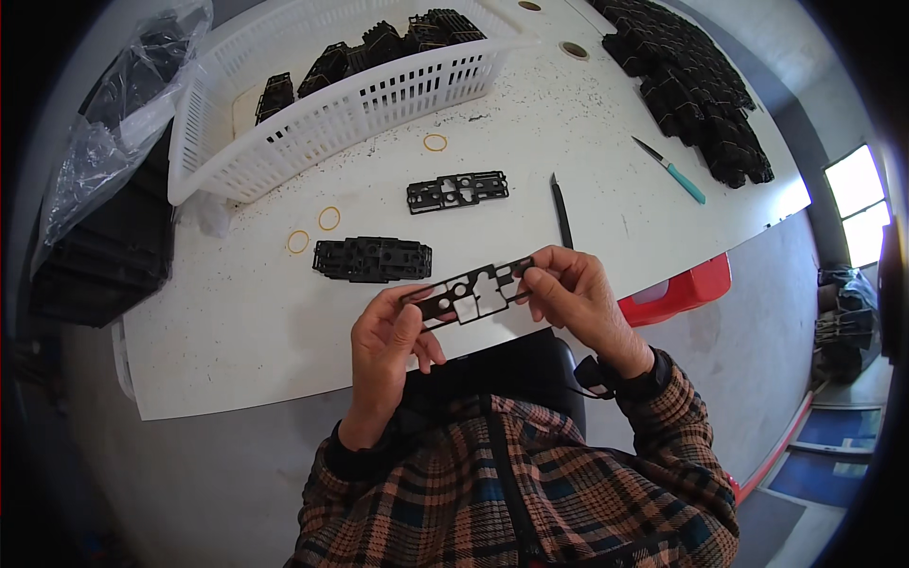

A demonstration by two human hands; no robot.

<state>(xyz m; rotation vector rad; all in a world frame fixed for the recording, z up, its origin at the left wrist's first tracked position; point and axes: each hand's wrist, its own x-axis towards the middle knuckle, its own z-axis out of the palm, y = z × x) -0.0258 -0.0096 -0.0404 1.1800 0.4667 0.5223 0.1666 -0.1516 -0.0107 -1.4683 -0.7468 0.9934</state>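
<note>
Plaid jacket (417,483) filled the foreground. Left hand (382,331) and right hand (578,298) pinched opposite ends of a black frame (473,285), raised at the near edge of the table (218,341). Beyond it, a thick stack (372,259) and a thin stack (471,192) showed no bands; three yellow bands (329,208) lay loose. Work looked partly done: the far-right heap (696,104) appeared bound, whereas banding on bundles (383,45) in the basket (350,87) was too distant to confirm.
</note>
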